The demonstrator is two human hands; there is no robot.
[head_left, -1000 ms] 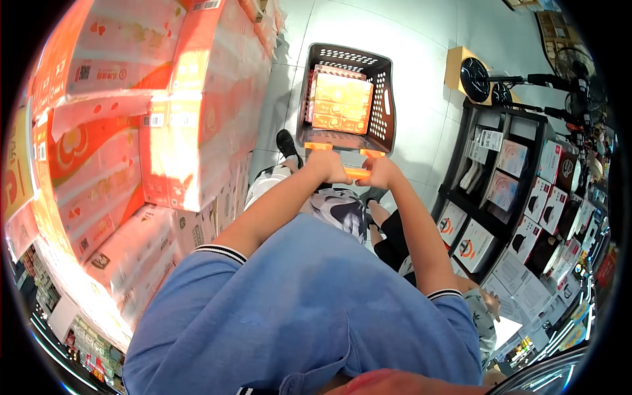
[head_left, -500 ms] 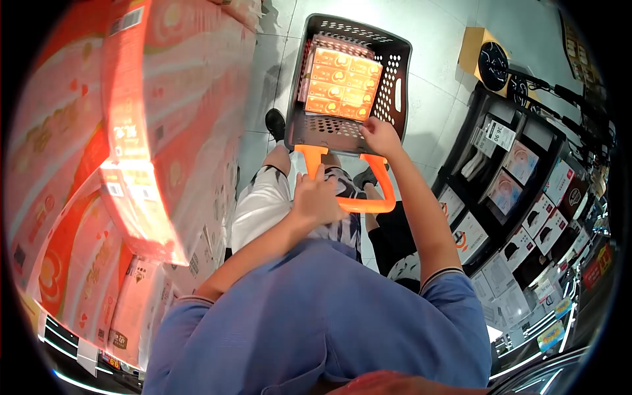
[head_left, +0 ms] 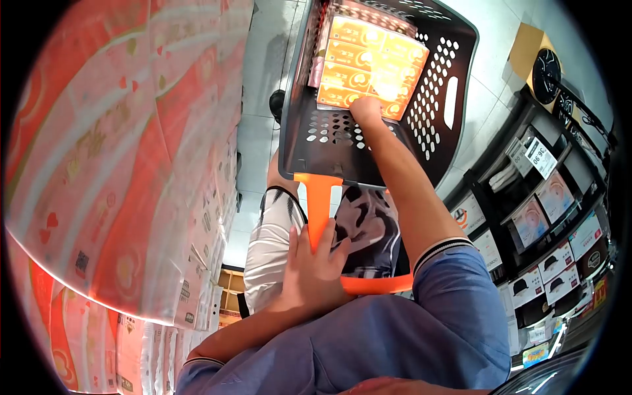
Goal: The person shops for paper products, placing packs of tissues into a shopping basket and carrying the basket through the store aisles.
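Note:
Inside the dark perforated basket [head_left: 329,158] lies an orange-and-yellow pack of several small boxes [head_left: 355,56], with red-and-white packages beside and behind it. My right hand [head_left: 367,110] reaches over the basket's near side and is closed at the pack's lower edge; its fingertips are partly hidden. My left hand [head_left: 315,266] rests against the left arm of the orange handle [head_left: 318,204], its fingers spread and not wrapped round it. The lower bar of the handle passes close to my shirt, to the right of the left hand.
Tall stacks of red-and-white wrapped packs [head_left: 99,151] rise close on the left. On the right stands a black shelf [head_left: 490,214] with boxes and price tags. An open cardboard box [head_left: 526,49] with black fans is beyond it. Another person's legs in pale shorts [head_left: 263,234] are below the basket.
The basket has come closer and tilted up. My right hand has moved from the basket's rim inside to the orange pack. My left hand remains by the handle, lower in view. The left stacks loom larger.

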